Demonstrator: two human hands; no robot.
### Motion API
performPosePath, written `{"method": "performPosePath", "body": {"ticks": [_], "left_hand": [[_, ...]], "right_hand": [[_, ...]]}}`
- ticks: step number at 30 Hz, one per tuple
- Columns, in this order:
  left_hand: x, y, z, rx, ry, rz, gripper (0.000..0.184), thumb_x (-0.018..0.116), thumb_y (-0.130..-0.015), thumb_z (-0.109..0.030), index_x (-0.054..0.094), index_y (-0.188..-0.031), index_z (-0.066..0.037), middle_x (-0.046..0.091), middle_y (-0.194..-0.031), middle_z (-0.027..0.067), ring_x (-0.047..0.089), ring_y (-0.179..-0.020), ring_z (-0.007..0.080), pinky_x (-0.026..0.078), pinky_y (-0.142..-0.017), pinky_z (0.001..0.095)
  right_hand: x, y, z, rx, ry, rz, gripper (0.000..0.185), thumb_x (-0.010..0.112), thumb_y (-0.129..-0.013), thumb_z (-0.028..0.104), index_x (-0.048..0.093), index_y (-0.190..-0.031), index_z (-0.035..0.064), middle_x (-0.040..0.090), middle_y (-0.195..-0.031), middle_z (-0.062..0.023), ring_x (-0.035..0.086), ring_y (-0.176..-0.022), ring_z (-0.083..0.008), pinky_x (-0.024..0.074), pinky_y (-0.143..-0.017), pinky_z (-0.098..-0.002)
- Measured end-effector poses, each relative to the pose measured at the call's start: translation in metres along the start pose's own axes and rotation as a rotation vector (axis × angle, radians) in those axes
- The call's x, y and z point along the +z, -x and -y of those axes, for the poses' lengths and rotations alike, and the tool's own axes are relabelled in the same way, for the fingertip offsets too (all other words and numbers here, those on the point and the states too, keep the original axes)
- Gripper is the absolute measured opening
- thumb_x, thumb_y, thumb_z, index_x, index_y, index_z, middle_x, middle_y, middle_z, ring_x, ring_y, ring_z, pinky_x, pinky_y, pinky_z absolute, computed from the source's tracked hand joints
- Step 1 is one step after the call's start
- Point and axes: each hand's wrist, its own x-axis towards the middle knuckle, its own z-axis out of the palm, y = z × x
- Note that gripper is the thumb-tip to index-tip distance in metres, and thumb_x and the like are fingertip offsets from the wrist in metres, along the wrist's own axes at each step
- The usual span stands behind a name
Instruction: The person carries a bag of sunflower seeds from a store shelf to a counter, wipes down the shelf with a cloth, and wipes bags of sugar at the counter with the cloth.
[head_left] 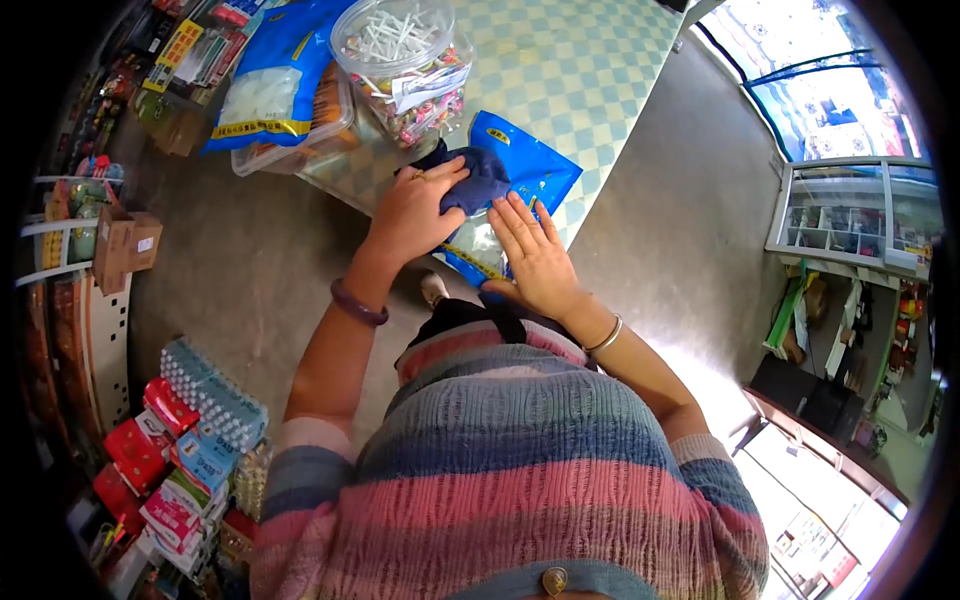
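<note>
My left hand (pixel 418 210) presses a bunched dark blue cloth (pixel 483 180) at the near edge of the checkered table, its fingers curled over the fabric. Just right of it, my right hand (pixel 533 250) lies with fingers stretched out on a blue and clear plastic bag (pixel 545 172). The cloth rests on part of this bag and hides it. Something pale shows through the bag's clear lower part between my hands.
Behind the cloth stands a clear tub (pixel 415 90) of wrapped lollipops. Left of it, another blue bag (pixel 268 90) lies on a plastic box (pixel 335 125). The checkered table (pixel 570 70) extends away. Packaged goods (pixel 180 450) are stacked at lower left; a glass cabinet (pixel 850 215) stands right.
</note>
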Motion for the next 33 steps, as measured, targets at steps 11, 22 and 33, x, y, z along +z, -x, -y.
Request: {"method": "performPosePath", "body": {"ticks": [11,22,33], "left_hand": [[-0.007,0.114,0.016,-0.400,-0.016,0.555,0.037,0.057,-0.073,-0.022,0.063,-0.104,-0.002,0.065,-0.094,0.0194,0.060,-0.082,0.0377,0.050,-0.077,0.0418],[0.003,0.122,-0.019,-0.739,1.524,0.207,0.041,0.050,-0.095,-0.039,0.057,-0.108,-0.001,0.062,-0.098,0.0068,0.062,-0.088,0.0144,0.053,-0.074,0.0283],[0.048,0.064,0.021,-0.401,0.788,-0.360,0.036,0.069,-0.084,-0.020,0.057,-0.107,0.004,0.064,-0.081,0.0073,0.059,-0.071,0.0115,0.049,-0.064,0.0255]], "right_hand": [[-0.008,-0.002,-0.001,-0.001,-0.012,0.065,0.089,0.073,-0.068,0.043,0.034,-0.139,0.0049,0.025,-0.149,-0.0093,0.019,-0.139,-0.0249,0.0148,-0.113,-0.0452],[-0.029,-0.010,0.045,-0.044,-0.787,-0.043,0.063,0.069,-0.070,0.011,0.047,-0.128,0.0074,0.049,-0.125,-0.0183,0.053,-0.112,-0.0307,0.0432,-0.095,-0.0371],[-0.072,0.031,-0.061,0.523,-1.470,-0.514,0.066,0.050,-0.084,0.048,0.042,-0.126,-0.0030,0.054,-0.118,-0.0167,0.056,-0.106,-0.0253,0.0446,-0.095,-0.0357]]}}
